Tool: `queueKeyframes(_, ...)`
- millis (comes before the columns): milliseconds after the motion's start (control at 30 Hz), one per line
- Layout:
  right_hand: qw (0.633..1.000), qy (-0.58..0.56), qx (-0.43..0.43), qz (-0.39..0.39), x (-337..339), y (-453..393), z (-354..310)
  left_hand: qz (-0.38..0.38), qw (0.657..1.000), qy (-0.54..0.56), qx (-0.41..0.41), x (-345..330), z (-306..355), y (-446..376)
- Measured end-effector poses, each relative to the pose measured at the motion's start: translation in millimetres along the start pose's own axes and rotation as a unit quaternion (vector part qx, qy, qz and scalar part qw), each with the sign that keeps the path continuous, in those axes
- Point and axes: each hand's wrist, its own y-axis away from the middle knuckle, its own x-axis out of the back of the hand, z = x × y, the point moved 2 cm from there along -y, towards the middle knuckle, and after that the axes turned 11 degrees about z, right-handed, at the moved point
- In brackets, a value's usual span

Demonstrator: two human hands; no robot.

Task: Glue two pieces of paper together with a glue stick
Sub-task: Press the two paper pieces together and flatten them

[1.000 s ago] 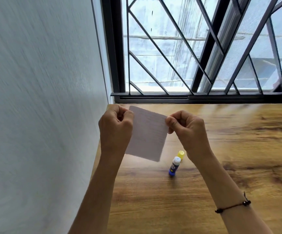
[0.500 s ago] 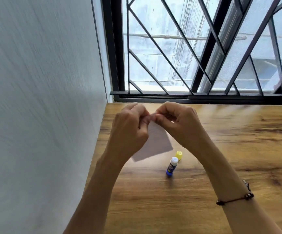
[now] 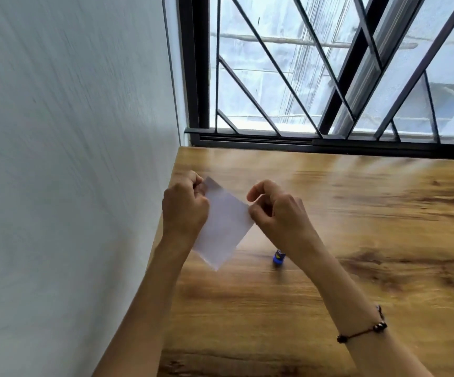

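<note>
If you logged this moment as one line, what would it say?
left hand: pinches paper | right hand: pinches paper's opposite edge | paper: held above table | glue stick: on table, untouched

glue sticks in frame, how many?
1. The glue stick lies on the wooden table, mostly hidden behind the right wrist; only its blue end shows. Another could be hidden behind the hands or paper.

Glue stick point(image 3: 278, 257) mostly hidden behind right wrist; only blue base showed. Left edge of paper point(image 3: 224, 225) covered by left hand point(image 3: 185, 210). Frame motion-blurred. Both forearms cut off at bottom edge. One sheet or two: could not tell.
</note>
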Motion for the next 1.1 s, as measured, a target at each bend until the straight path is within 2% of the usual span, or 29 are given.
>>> queueKeyframes(167, 0.996, 0.053, -0.035, -0.063, -33.1, 53.7, 12.8, -0.059, 0.992, -0.075, -0.078, -30.4, -26.7, 37.1)
queueKeyframes(267, 0.991, 0.104, -0.057, -0.06, -39.2, 81.5, 28.7, -0.123, 0.979, -0.101, -0.128, -42.3, -39.5, 60.7)
queueKeyframes(467, 0.982, 0.174, -0.064, -0.045, -32.9, 97.3, 43.5, -0.218, 0.954, -0.135, -0.158, -37.6, -51.9, 102.9)
queueKeyframes(567, 0.963, 0.253, -0.042, -0.079, -34.1, 97.9, 43.2, -0.259, 0.934, -0.181, -0.169, -33.4, -61.6, 117.2)
queueKeyframes(633, 0.947, 0.31, 0.013, -0.088, -35.6, 99.0, 34.5, -0.285, 0.917, -0.219, -0.174, -35.3, -67.9, 121.1)
queueKeyframes(667, 0.945, 0.313, 0.047, -0.085, -39.6, 100.5, 30.8, -0.292, 0.911, -0.235, -0.172, -35.4, -69.3, 120.8)
queueKeyframes(733, 0.962, 0.248, 0.108, -0.047, -49.0, 102.0, 27.7, -0.286, 0.904, -0.262, -0.182, -32.7, -65.9, 121.0)
queueKeyframes(833, 0.979, 0.119, 0.042, -0.158, -67.3, 102.1, 32.5, -0.311, 0.897, -0.262, -0.173, -29.5, -65.6, 127.2)
queueKeyframes(900, 0.972, 0.14, 0.037, -0.187, -72.9, 106.5, 45.0, -0.295, 0.895, -0.286, -0.175, -27.9, -62.0, 130.1)
queueKeyframes(967, 0.954, 0.19, 0.048, -0.228, -79.4, 107.6, 60.3, -0.326, 0.884, -0.308, -0.134, -32.1, -64.0, 137.3)
queueKeyframes(1100, 0.947, 0.213, 0.047, -0.237, -88.7, 90.7, 57.6, -0.33, 0.881, -0.317, -0.124, -28.0, -63.9, 137.3)
